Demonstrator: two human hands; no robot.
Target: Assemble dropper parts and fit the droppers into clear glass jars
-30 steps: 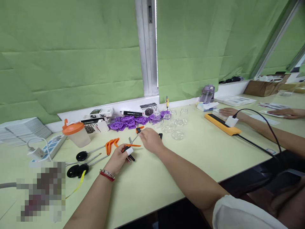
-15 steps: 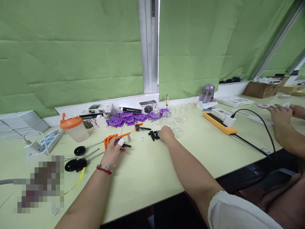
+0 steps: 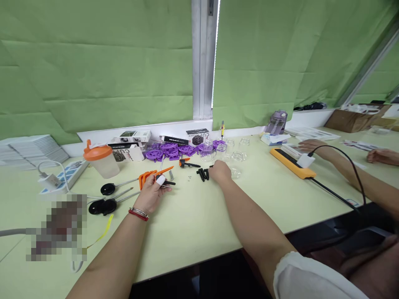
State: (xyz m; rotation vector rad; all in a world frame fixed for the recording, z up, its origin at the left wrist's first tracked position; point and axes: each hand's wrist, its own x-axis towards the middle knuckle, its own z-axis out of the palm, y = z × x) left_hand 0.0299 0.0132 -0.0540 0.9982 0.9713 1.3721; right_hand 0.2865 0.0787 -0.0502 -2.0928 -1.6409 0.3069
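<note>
My left hand (image 3: 153,192) is closed around a black part (image 3: 170,183) whose dark end sticks out past the fingers. Beside it lie orange pieces (image 3: 145,178) and, farther left, black round discs on metal rods (image 3: 108,189). My right hand (image 3: 220,172) is at the right end of a small group of black cylindrical parts (image 3: 203,174), its fingers bent together; what is between the fingertips is hidden. An orange and black piece (image 3: 186,163) rests between the hands, with tiny metal bits (image 3: 189,178) below it.
Purple parts (image 3: 170,151), boxes (image 3: 127,153) and clear glass jars (image 3: 237,155) line the back. An orange-lidded cup (image 3: 102,160) stands left. At right are an orange power strip (image 3: 291,164) with a cable and another person's hands (image 3: 314,146).
The view has shifted slightly, and both my hands stay at nearly the same places relative to the parts. One hand of the other person has moved left, over beside the power strip.
</note>
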